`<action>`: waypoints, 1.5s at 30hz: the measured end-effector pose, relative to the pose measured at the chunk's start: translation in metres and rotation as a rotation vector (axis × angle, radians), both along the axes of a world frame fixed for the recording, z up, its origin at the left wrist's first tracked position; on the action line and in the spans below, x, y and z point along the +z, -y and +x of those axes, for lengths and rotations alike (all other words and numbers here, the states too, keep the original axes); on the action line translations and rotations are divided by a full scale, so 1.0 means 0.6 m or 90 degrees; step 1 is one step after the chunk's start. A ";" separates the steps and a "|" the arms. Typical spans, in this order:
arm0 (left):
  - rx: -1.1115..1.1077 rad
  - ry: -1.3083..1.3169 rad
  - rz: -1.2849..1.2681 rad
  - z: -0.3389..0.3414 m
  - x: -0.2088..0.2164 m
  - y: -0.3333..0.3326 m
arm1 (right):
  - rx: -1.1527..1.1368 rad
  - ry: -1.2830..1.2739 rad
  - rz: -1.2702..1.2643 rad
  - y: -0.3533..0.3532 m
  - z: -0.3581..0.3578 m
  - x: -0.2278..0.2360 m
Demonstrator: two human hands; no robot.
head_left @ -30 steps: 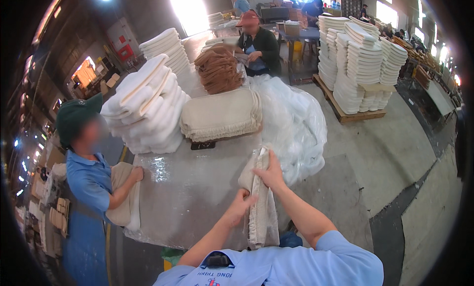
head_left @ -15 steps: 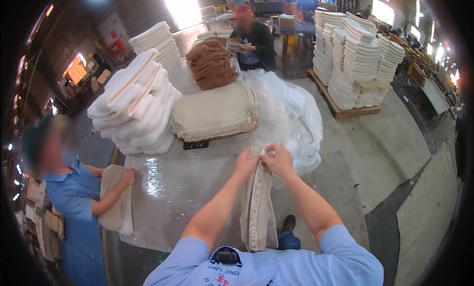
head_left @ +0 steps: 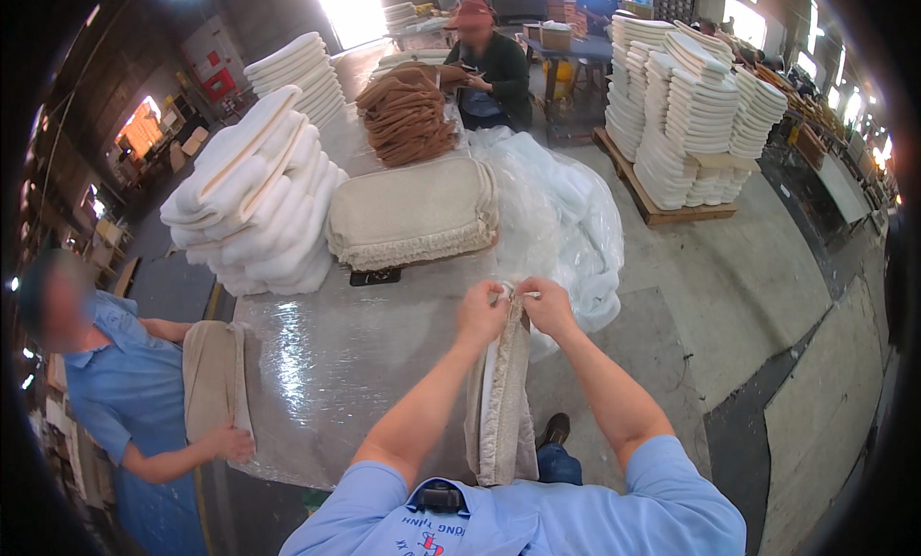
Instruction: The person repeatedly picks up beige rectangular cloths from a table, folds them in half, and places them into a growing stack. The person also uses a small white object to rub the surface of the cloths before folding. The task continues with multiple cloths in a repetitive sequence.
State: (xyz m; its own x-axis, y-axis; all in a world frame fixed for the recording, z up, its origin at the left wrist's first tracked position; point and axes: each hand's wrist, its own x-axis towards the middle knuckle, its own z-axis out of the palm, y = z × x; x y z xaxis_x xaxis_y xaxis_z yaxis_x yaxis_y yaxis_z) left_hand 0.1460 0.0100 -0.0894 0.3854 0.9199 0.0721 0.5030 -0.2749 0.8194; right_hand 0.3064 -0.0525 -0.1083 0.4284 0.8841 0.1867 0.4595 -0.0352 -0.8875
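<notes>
A beige fabric cushion cover stands on edge against my body, with a strip of white padding showing along its upward opening. At the cover's far end, my left hand pinches one side of the opening. Just across from it, my right hand grips the other side with bent fingers. The fingertips of both hands are close together, and a bit of white shows between them. What exactly lies under the fingers is hidden.
Ahead on the plastic-covered table lie stacked beige covers, brown covers and white pads. Clear plastic wrap bulges at right. One co-worker handles a beige cushion at left; another stands beyond the brown stack.
My hands have drawn slightly apart at the cover's far end, and more white padding shows. The left co-worker's near hand has slid down their cushion. The far co-worker now reaches to the brown stack.
</notes>
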 end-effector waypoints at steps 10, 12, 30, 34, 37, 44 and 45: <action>0.028 0.064 0.068 0.011 -0.037 0.013 | 0.131 0.327 -0.148 -0.012 0.008 0.082; 0.027 0.056 0.069 0.012 -0.034 0.016 | 0.167 0.423 -0.181 -0.017 0.006 0.088; -0.055 0.067 0.216 -0.001 -0.016 0.036 | -0.004 -0.348 -0.017 -0.033 0.007 -0.012; -0.040 0.051 0.234 -0.011 -0.023 0.029 | 0.057 0.055 -0.066 -0.030 -0.004 0.030; -0.050 0.058 0.234 -0.002 -0.022 0.032 | 0.032 0.215 -0.026 -0.030 0.005 0.030; -0.063 0.106 0.211 -0.002 -0.032 0.019 | -0.019 -0.192 -0.044 -0.040 -0.018 0.001; -0.062 0.093 0.183 -0.005 -0.033 0.013 | -0.007 -0.297 -0.073 -0.038 -0.019 0.003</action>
State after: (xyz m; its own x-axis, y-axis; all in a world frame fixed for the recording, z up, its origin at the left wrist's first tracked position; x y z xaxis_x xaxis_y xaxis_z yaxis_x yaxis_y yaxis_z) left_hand 0.1431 0.0022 -0.1090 0.4365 0.8133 0.3848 0.3460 -0.5465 0.7626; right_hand 0.2952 -0.0299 -0.1067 0.4522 0.8829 -0.1263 0.0130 -0.1481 -0.9889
